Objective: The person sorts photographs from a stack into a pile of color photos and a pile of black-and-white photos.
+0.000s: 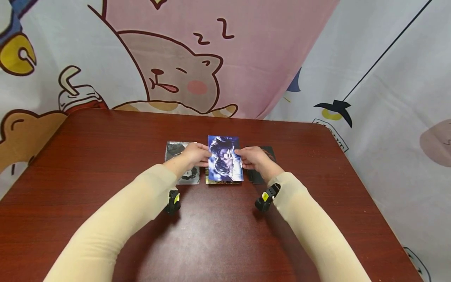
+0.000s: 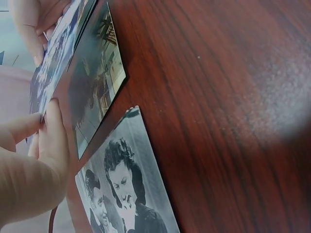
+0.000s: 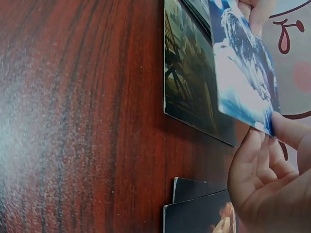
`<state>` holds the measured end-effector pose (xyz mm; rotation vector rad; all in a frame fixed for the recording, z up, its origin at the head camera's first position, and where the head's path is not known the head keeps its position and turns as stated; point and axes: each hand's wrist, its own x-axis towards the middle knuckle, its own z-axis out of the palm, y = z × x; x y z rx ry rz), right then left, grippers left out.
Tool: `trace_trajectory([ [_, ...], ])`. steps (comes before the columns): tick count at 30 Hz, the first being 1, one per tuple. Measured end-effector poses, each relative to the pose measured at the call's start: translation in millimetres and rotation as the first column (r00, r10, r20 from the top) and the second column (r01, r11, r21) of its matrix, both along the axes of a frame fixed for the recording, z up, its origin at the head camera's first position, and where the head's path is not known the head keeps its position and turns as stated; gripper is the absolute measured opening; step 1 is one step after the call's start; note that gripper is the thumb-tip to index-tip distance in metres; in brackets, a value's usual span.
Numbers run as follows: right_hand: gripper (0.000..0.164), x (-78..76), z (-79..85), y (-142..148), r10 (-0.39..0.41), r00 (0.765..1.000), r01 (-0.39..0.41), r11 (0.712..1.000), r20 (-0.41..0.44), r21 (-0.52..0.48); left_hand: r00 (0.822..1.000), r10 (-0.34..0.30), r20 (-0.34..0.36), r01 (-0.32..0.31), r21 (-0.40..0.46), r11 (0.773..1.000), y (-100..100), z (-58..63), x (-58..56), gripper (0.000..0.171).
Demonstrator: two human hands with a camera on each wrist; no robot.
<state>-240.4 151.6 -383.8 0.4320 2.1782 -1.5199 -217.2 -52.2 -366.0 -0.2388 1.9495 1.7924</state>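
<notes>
Both hands hold up a blue-and-white photo card (image 1: pixel 225 158), one at each side edge. My left hand (image 1: pixel 192 156) pinches its left edge between thumb and fingers, and my right hand (image 1: pixel 255 158) pinches the right edge. Below the raised card lies a darker photo card (image 2: pixel 99 82), mostly hidden in the head view. Under my left hand is a black-and-white photo card (image 2: pixel 124 182) showing two people. Beneath my right hand lie dark photo cards (image 3: pixel 194 208), overlapping, one with an orange-toned figure.
The cards lie in a row on a reddish-brown wooden table (image 1: pixel 211 239). Behind it hangs a cartoon-printed cloth (image 1: pixel 267 47) reaching down to the table's back edge. Each wrist carries a black strapped camera (image 1: pixel 172 201).
</notes>
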Motion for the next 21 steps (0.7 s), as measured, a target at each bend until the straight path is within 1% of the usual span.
trace_trajectory([
  [3, 0.016, 0.6, 2.4, 1, -0.003, 1.000, 0.003, 1.000, -0.003, 0.016, 1.000, 0.021, 0.006, -0.021, 0.001, 1.000, 1, -8.1, -4.9, 0.042],
  [6, 0.016, 1.0, 5.0, 3, -0.017, 1.000, 0.017, 1.000, -0.014, 0.025, 0.999, 0.040, -0.004, -0.040, -0.009, 0.999, 3, -10.1, -6.1, 0.041],
  [14, 0.018, 0.9, 10.9, 13, -0.023, 0.998, 0.027, 0.999, -0.064, 0.048, 0.997, 0.071, -0.017, -0.071, 0.003, 0.997, 14, -2.4, -8.3, 0.037],
  [18, 0.018, -0.1, 12.6, 19, -0.040, 0.997, 0.042, 0.998, -0.066, 0.038, 0.996, 0.080, -0.033, -0.081, -0.011, 0.997, 22, 1.6, -9.0, 0.036],
  [21, 0.019, -0.6, 13.6, 25, -0.050, 0.996, 0.053, 0.998, -0.068, 0.035, 0.995, 0.092, -0.040, -0.092, 0.003, 0.996, 29, 3.1, -9.7, 0.036],
])
